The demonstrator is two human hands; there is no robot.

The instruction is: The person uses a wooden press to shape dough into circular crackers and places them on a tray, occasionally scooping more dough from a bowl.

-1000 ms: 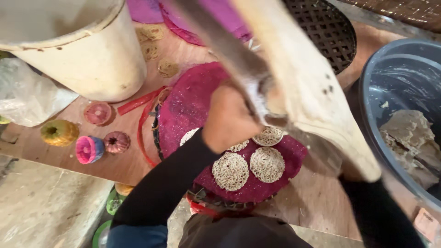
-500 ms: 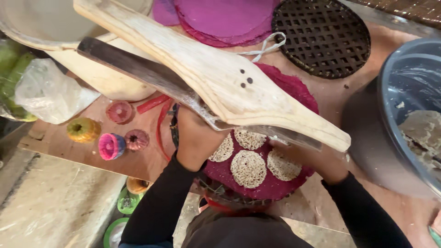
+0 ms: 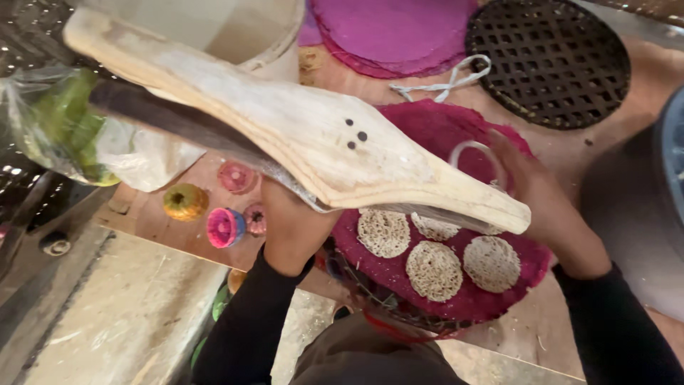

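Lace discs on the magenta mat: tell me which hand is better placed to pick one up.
Probably the right hand: it rests open on the magenta mat beside the lace discs, while the left hand is under the wooden board.

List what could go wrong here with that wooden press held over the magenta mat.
1. The left hand grips the long wooden press near its middle, so it may tip.
2. It hangs directly over the pale woven discs on the magenta mat; a slip might crush or scatter them.
3. The right hand sits just past its tip and might get pinched.
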